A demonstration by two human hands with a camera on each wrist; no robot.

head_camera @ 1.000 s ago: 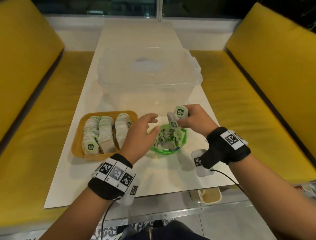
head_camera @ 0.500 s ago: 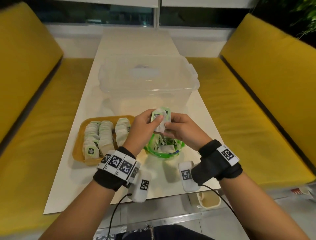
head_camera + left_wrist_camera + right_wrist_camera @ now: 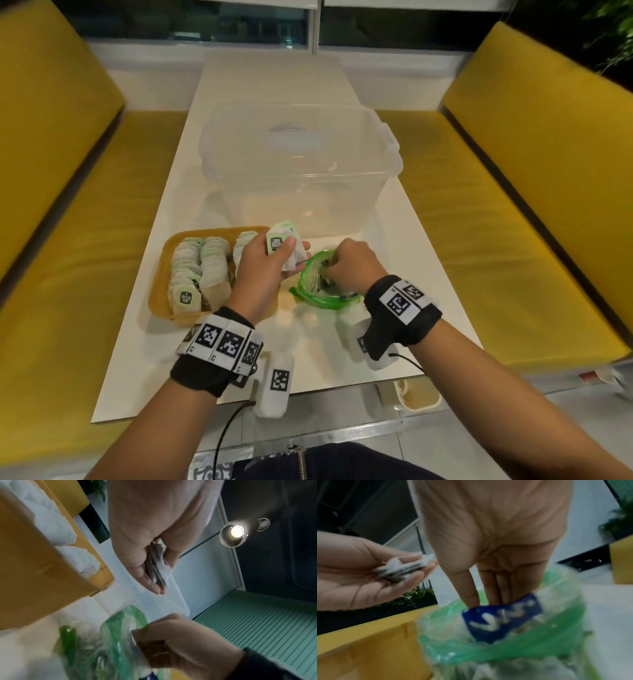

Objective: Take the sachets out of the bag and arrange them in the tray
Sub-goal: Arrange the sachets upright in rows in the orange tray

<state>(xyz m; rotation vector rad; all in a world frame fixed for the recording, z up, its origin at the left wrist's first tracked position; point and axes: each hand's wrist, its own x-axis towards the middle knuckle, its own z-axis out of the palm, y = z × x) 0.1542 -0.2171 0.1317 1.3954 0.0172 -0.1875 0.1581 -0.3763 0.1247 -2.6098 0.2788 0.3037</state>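
Head view: landmark is the shallow orange plastic tray (image 3: pixel 161 294) on the white worktop (image 3: pixel 308 346), with rows of sachets already in it.
Bag: green-rimmed clear plastic bag (image 3: pixel 310 294), just right of the tray, more sachets inside.
Left hand (image 3: pixel 260 270): above the tray's right edge, thumb and fingers pinching a small stack of white-and-green paper sachets (image 3: pixel 282 245).
Right hand (image 3: pixel 349 265): fingers dipped into the bag mouth; grip hidden, cannot tell.
Risk: the stack is loosely fanned; it could slip, scattering sachets over the rows.
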